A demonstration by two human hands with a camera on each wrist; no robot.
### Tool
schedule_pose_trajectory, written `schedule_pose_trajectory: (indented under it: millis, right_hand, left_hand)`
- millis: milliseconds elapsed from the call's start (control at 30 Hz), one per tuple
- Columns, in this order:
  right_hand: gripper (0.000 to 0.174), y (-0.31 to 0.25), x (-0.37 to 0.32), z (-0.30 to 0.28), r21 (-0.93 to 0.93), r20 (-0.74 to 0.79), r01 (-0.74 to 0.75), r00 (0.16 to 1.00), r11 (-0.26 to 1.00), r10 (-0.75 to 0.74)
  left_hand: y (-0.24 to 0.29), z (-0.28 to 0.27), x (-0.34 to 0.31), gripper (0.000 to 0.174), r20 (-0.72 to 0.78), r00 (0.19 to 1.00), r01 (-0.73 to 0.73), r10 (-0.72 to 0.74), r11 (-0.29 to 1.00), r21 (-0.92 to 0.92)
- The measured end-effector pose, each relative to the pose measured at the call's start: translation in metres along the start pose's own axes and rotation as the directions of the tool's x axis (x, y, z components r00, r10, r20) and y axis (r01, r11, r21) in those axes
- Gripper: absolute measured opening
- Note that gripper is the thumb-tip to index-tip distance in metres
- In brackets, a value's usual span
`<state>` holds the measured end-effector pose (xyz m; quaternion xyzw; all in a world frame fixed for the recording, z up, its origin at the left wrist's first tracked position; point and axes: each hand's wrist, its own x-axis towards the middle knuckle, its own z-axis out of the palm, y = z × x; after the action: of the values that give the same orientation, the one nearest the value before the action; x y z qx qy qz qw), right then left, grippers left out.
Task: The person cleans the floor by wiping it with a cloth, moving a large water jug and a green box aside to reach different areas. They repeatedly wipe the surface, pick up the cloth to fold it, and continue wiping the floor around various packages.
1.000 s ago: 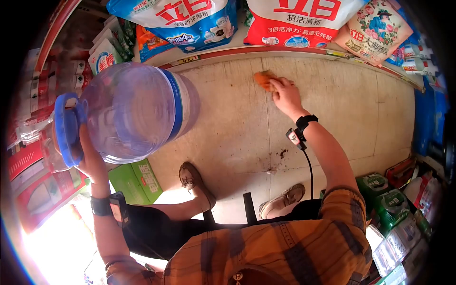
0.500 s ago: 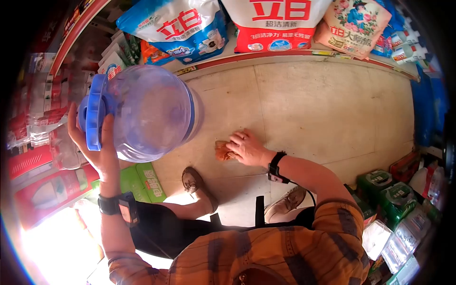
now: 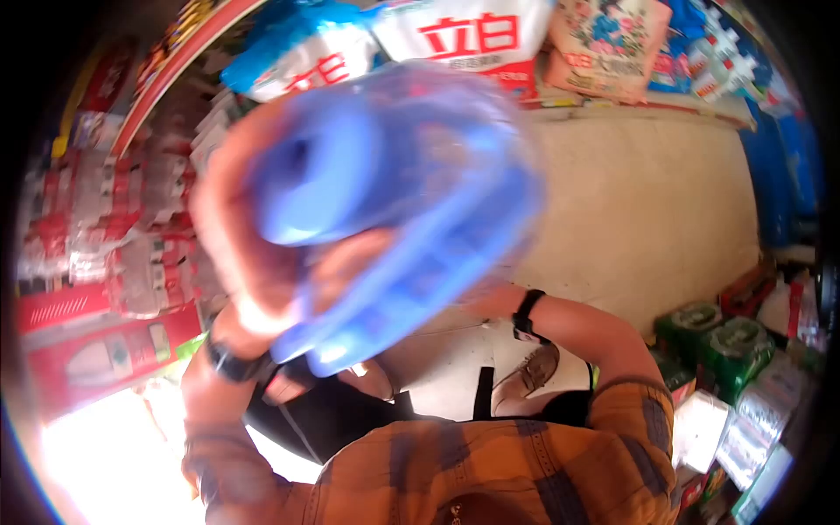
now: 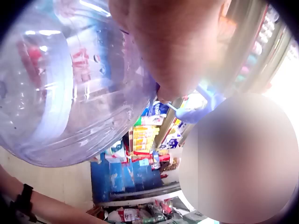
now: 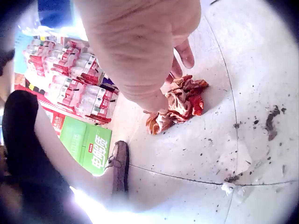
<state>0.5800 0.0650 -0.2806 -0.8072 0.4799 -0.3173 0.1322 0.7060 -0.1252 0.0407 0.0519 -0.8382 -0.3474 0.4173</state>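
Jug point(image 4: 93, 112) gripped by left hand point(image 3: 234, 236), orange cloth point(image 5: 180, 105) in right hand's point(image 5: 145, 51) hold, floor point(image 3: 639, 192) reaching shelf edge point(image 3: 630, 107)

Pale floor point(image 5: 210, 154) with thin dark lines point(image 5: 173, 174). On it, a crumpled orange-red rag point(image 5: 180, 106). Near the rag, tiny dark crumbs point(image 5: 255, 122). Farther from the rag, a dark smudge point(image 5: 271, 125) and a small white scrap point(image 5: 228, 187). On the rag's other side, a green box point(image 5: 84, 144) and a brown shoe point(image 5: 121, 168).
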Motion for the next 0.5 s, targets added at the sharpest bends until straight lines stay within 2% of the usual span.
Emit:
schedule_pose_trajectory:
  millis: [33, 67, 100, 133, 167, 200, 233, 300, 333, 367, 433, 500]
  right_hand:
    - [0.018, -0.007, 0.008, -0.005, 0.014, -0.005, 0.040, 0.999, 0.999, -0.040]
    - [0.018, -0.014, 0.015, -0.011, 0.233, -0.049, -0.093, 0.993, 0.968, 0.107]
    - [0.019, -0.018, 0.018, -0.017, 0.442, -0.047, -0.214, 0.964, 0.871, 0.261]
    - [0.024, -0.010, 0.008, -0.011, 0.101, 0.180, -0.169, 0.972, 0.980, 0.149]
    - [0.030, -0.001, -0.004, -0.004, -0.236, 0.411, -0.021, 0.904, 0.972, 0.119]
    - [0.026, 0.002, -0.008, 0.001, -0.190, 0.377, -0.039, 0.920, 0.981, 0.109]
    - [0.026, -0.002, -0.002, -0.007, -0.187, 0.379, -0.018, 0.921, 0.982, 0.089]
    - [0.016, -0.014, 0.011, -0.036, -0.194, 0.326, -0.019, 0.942, 0.981, 0.083]
    - [0.018, -0.012, 0.009, -0.033, -0.252, 0.233, 0.047, 0.972, 0.967, 0.013]
    - [0.018, -0.009, 0.007, -0.031, -0.248, 0.235, 0.055, 0.972, 0.967, 0.005]
    - [0.017, -0.008, 0.005, -0.030, -0.110, 0.222, -0.023, 0.974, 0.994, 0.047]
    - [0.017, -0.009, 0.006, -0.032, -0.104, 0.235, -0.036, 0.970, 0.994, 0.059]
  left_hand:
    - [0.000, 0.008, 0.005, 0.086, 0.095, 0.995, -0.023, 0.021, 0.999, 0.025]
    - [-0.005, 0.023, 0.017, 0.080, 0.116, 0.976, -0.199, 0.186, 0.973, 0.116]
    - [-0.011, 0.036, 0.024, 0.076, 0.144, 0.972, -0.199, 0.184, 0.975, 0.096]
    - [-0.016, 0.056, 0.022, 0.072, 0.091, 0.981, -0.174, 0.171, 0.984, 0.035]
    - [-0.021, 0.074, 0.021, 0.069, 0.068, 0.991, -0.112, 0.115, 0.993, -0.042]
    - [-0.026, 0.087, 0.025, 0.066, 0.061, 0.980, -0.187, 0.187, 0.982, -0.013]
    - [-0.032, 0.099, 0.025, 0.065, 0.090, 0.980, -0.173, 0.178, 0.983, -0.066]
    - [-0.034, 0.118, 0.019, 0.072, 0.120, 0.980, -0.152, 0.158, 0.987, -0.053]
    - [-0.033, 0.123, 0.020, 0.072, 0.132, 0.980, -0.142, 0.149, 0.988, -0.062]
    - [-0.032, 0.128, 0.021, 0.072, 0.146, 0.979, -0.132, 0.142, 0.989, -0.074]
    - [-0.030, 0.131, 0.024, 0.078, 0.146, 0.976, -0.150, 0.162, 0.985, -0.088]
    - [-0.027, 0.133, 0.026, 0.089, 0.195, 0.974, -0.095, 0.114, 0.990, -0.101]
